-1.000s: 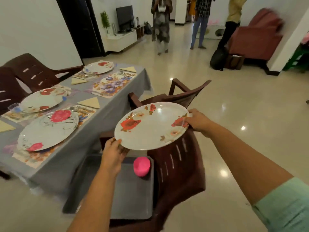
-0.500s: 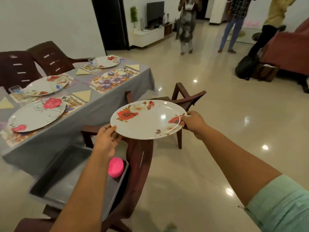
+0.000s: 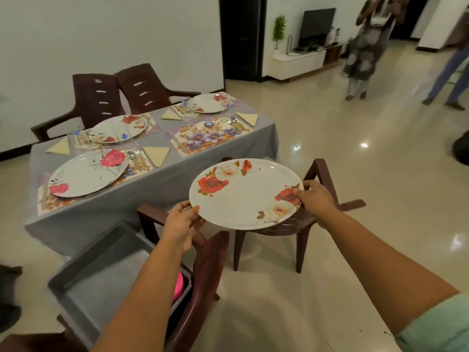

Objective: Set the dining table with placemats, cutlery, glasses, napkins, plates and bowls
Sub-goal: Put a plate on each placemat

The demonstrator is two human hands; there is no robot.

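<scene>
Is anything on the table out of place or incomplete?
Nothing is spilled or broken. Only the purple-flowered placemat at the near right corner lacks a plate; the white rose-patterned plate is held by both hands above the brown chair.

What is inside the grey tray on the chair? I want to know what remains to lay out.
The grey tray shows mostly bare floor and one pink object at its right edge. The left forearm covers most of that object and part of the tray.
</scene>
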